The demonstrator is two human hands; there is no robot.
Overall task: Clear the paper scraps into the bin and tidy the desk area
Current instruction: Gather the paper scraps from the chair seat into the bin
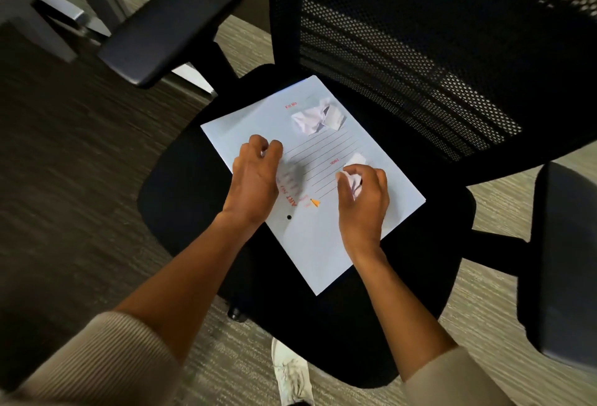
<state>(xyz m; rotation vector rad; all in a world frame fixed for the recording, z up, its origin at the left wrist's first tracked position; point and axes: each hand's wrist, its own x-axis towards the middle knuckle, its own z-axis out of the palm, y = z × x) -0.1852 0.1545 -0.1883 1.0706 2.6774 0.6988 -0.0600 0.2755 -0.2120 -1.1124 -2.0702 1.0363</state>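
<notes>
A pale blue file folder [326,237] with red print lies on the black seat [181,198] of an office chair. A crumpled white paper scrap [318,118] rests on the folder's far end. My right hand [363,202] is closed around another crumpled scrap [353,176] near the folder's right side. A further bit of white paper [355,158] shows just beyond its fingers. My left hand [255,179] hovers over the folder's left edge with fingers curled; a sliver of white shows between the fingertips, too small to identify.
The chair's mesh backrest [436,50] rises behind the folder, with armrests at the left [171,27] and the right [565,260]. A desk leg [48,17] stands at the upper left. My white shoe [290,376] is on the striped carpet below the seat.
</notes>
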